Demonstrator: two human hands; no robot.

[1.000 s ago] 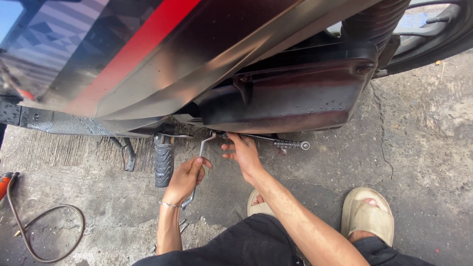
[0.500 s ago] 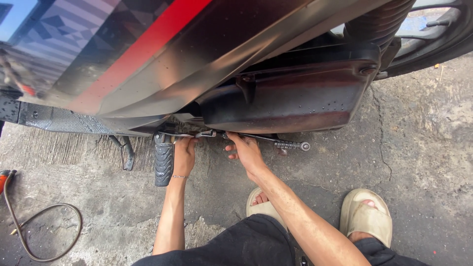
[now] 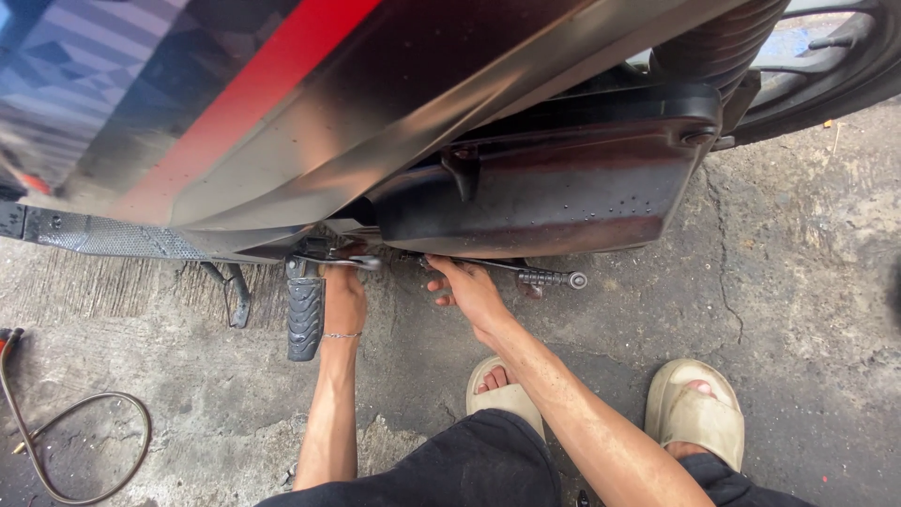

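My left hand reaches up under the scooter's body, closed around a metal wrench whose end shows just above the fingers. It sits right beside a black rubber foot peg. My right hand is a little to the right, fingers spread and tips tucked under the lower edge of the black engine cover; it holds nothing that I can see. What the wrench bears on is hidden by the bodywork.
A thin metal lever with a knurled tip sticks out to the right of my right hand. The side stand hangs to the left. A hose loops on the cracked concrete at lower left. My sandalled feet are below.
My left hand has moved up from the ground with the wrench and gone under the scooter beside the foot peg. My right hand has stayed under the engine cover.
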